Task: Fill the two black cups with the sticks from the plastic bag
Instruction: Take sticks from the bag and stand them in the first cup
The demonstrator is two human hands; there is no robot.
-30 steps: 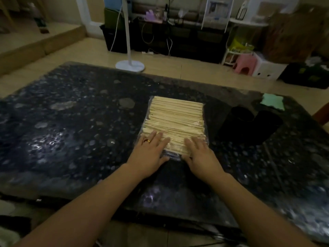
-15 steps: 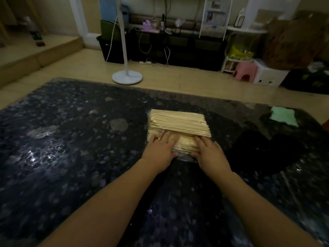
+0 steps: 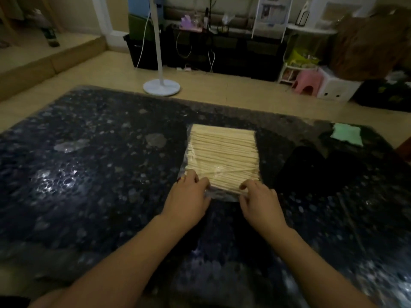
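A clear plastic bag (image 3: 223, 156) packed with pale wooden sticks lies flat in the middle of the dark speckled table (image 3: 89, 174). My left hand (image 3: 189, 196) pinches the bag's near edge at its left corner, fingers curled. My right hand (image 3: 259, 202) pinches the same near edge further right, fingers curled onto the plastic. Two black cups stand close together just right of the bag, one nearer (image 3: 300, 167) and one beyond (image 3: 347, 167); they are dim against the dark table and hard to separate.
A light green cloth (image 3: 345, 134) lies at the table's far right corner. Past the far edge a white lamp stand (image 3: 161, 85) rises from the floor, with a pink stool (image 3: 308, 82) and white shelves further back.
Both hands slid back from lying flat on the sticks to the bag's near edge, and their fingers have curled onto the plastic. The view has tilted slightly.
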